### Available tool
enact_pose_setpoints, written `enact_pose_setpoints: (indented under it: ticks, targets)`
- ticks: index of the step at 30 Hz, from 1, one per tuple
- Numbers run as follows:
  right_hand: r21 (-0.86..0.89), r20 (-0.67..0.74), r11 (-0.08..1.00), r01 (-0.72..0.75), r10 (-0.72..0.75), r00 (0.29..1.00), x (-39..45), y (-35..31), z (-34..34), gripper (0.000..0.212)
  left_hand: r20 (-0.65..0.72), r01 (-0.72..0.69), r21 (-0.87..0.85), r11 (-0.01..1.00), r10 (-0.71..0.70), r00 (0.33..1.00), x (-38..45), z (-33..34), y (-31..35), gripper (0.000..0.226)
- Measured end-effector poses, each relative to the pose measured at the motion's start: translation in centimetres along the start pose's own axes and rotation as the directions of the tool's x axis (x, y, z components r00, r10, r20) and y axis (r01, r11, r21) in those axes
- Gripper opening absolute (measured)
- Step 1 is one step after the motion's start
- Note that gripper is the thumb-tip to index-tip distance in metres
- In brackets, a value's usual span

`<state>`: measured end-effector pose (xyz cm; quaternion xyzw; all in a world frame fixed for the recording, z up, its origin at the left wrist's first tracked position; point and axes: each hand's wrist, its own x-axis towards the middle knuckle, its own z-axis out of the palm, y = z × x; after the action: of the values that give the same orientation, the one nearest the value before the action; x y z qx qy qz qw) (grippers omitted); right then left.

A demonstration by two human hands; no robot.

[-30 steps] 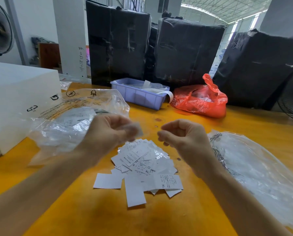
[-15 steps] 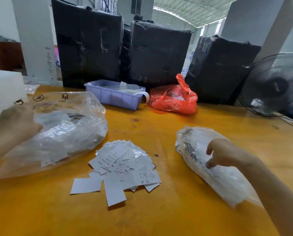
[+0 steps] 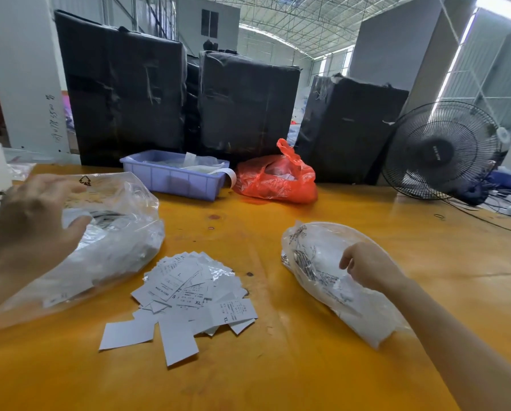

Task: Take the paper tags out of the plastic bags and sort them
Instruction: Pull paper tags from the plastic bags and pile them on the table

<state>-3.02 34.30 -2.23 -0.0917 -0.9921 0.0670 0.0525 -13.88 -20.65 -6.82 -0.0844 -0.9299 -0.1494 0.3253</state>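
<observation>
Tags (image 3: pixel 186 295) first: one loose heap of white paper slips lies mid-table, too overlapped for me to count, with L, S and XL print showing on a few. Two clear plastic bags flank it. I see the left bag (image 3: pixel 120 232) just beside the heap, bulging and crumpled, and the right bag (image 3: pixel 316 262) set apart on the other side, with white contents showing through the film. My left hand (image 3: pixel 32 221) sits over the left bag with fingers spread wide, holding nothing I can see. My right hand (image 3: pixel 367 265) rests on the right bag, fingers curled down into the plastic; whether they actually pinch it I cannot tell. All of it sits on the yellow table (image 3: pixel 278 366). Along the far edge I count one lilac bin (image 3: pixel 171 179), one red bag (image 3: pixel 278 179) touching its right side, and three black wrapped bales (image 3: pixel 123 99) standing behind them. One black fan (image 3: pixel 441 152) stands at the right, cables trailing beside it.
</observation>
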Motion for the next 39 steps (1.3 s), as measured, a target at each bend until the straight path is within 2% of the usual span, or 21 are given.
enact_pose_setpoints:
  ticks: [1,5,9,12,14,16,18,21,24,26,27,29,30,31,32,33,34,35,36,37,39]
  targets:
    - [-0.045,0.026,0.999,0.005,-0.003,1.000,0.1,0.2,0.1,0.027,0.088,0.016,-0.004,1.000,-0.016,0.996,-0.3,-0.2,0.6,0.057]
    - [-0.052,0.064,0.998,0.019,-0.016,0.998,0.2,0.4,0.4,0.010,0.026,-0.034,-0.001,0.999,0.034,0.999,-0.7,0.3,1.7,0.062]
    - [0.049,-0.117,0.999,-0.008,0.014,0.993,0.1,0.5,0.5,0.011,0.018,-0.156,0.012,0.988,0.156,0.988,-1.7,-0.7,3.2,0.065]
    - [0.111,-0.199,0.994,0.010,0.012,0.980,-0.4,0.2,0.1,0.018,-0.126,-0.165,-0.077,0.983,0.155,0.980,-3.4,-2.7,7.3,0.062]
    - [0.268,-0.188,0.963,0.029,0.022,0.982,-0.9,-0.2,-0.3,0.020,-0.188,-0.177,-0.114,0.978,0.154,0.970,-4.6,-4.6,11.1,0.059]
    - [0.533,-0.190,0.845,0.042,0.071,0.979,-1.6,-0.6,-0.9,0.015,-0.188,-0.214,-0.146,0.966,0.185,0.964,-5.4,-6.3,14.4,0.052]
    - [0.754,-0.151,0.656,0.041,0.112,0.982,-2.5,-1.3,-2.0,0.007,-0.163,-0.233,-0.152,0.960,0.208,0.964,-6.1,-7.8,17.4,0.047]
    - [0.935,0.036,0.350,-0.047,0.039,0.999,-4.3,-3.2,-3.4,0.011,0.032,-0.064,-0.391,0.918,0.083,0.996,-7.5,-9.2,21.2,0.036]
    - [0.987,0.157,0.056,-0.149,-0.212,0.964,-6.0,-6.2,-3.9,0.010,0.328,0.220,-0.670,0.709,0.017,0.944,-7.8,-9.3,24.7,0.027]
    - [0.984,0.164,-0.020,-0.178,-0.292,0.942,-6.6,-8.0,-3.7,0.007,0.466,0.364,-0.745,0.559,0.046,0.884,-7.9,-9.0,26.8,0.037]
    - [0.982,0.168,-0.031,-0.184,-0.281,0.945,-6.6,-8.4,-3.6,0.007,0.502,0.402,-0.751,0.524,0.057,0.863,-8.1,-8.7,27.7,0.038]
    - [0.992,0.122,0.046,-0.117,-0.142,0.982,-5.9,-8.3,-3.5,0.006,0.524,0.421,-0.749,0.512,0.068,0.849,-8.5,-8.3,28.9,0.032]
    - [0.984,0.025,0.180,-0.019,-0.030,0.999,-5.5,-7.6,-3.5,0.007,0.525,0.416,-0.744,0.523,0.073,0.848,-8.7,-8.2,29.2,0.028]
    - [0.905,-0.139,0.415,0.094,0.078,0.987,-4.9,-6.5,-3.1,0.008,0.529,0.413,-0.738,0.534,0.078,0.845,-8.9,-8.1,29.2,0.026]
    - [0.700,-0.341,0.695,0.167,0.119,0.932,-4.3,-5.2,-2.7,0.008,0.535,0.412,-0.734,0.539,0.085,0.841,-9.0,-8.1,29.1,0.024]
    - [0.398,-0.505,0.903,0.160,0.070,0.860,-3.7,-3.7,-2.1,0.009,0.539,0.411,-0.728,0.548,0.088,0.838,-9.1,-8.2,29.0,0.022]
    - [0.094,-0.568,0.990,0.106,-0.034,0.823,-3.2,-2.5,-1.5,0.010,0.538,0.407,-0.720,0.562,0.083,0.839,-9.2,-8.2,28.8,0.021]
    - [-0.162,-0.507,0.986,0.048,-0.125,0.853,-2.9,-1.7,-0.8,0.014,0.536,0.401,-0.710,0.580,0.074,0.841,-9.2,-8.1,28.7,0.021]
    - [-0.327,-0.380,0.945,0.017,-0.148,0.913,-2.7,-1.2,-0.1,0.019,0.533,0.397,-0.699,0.595,0.064,0.844,-9.3,-8.1,28.7,0.020]
    - [-0.391,-0.255,0.920,0.016,-0.126,0.959,-2.6,-0.8,0.6,0.022,0.530,0.393,-0.692,0.605,0.057,0.846,-9.3,-8.0,28.7,0.020]
    - [-0.299,-0.134,0.954,0.021,-0.064,0.989,-2.3,-0.3,0.7,0.017,0.520,0.373,-0.683,0.628,0.058,0.852,-9.4,-8.0,28.7,0.019]
